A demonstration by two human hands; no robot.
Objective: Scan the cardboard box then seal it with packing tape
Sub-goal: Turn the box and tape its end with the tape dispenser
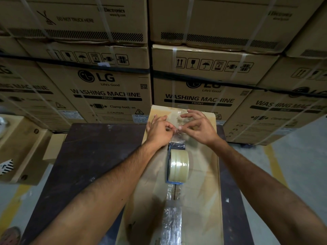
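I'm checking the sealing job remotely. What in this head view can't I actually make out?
- Cardboard box: near end cut off by the bottom edge; the arms cover its sides.
- Tape end: pinched between left hand and right hand; fingers hide whether it is cut or stuck down.
- Box label beyond the hands: too blurred to read.
- Tape dispenser: blade hidden under the hands.
- No scanner in view.

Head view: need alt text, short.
Two bare hands, left hand and right hand, pinch a strip of clear packing tape over the far end of a long tan cardboard box on a dark table. A blue tape dispenser with a clear roll rests on the box, stacked washing machine cartons behind.
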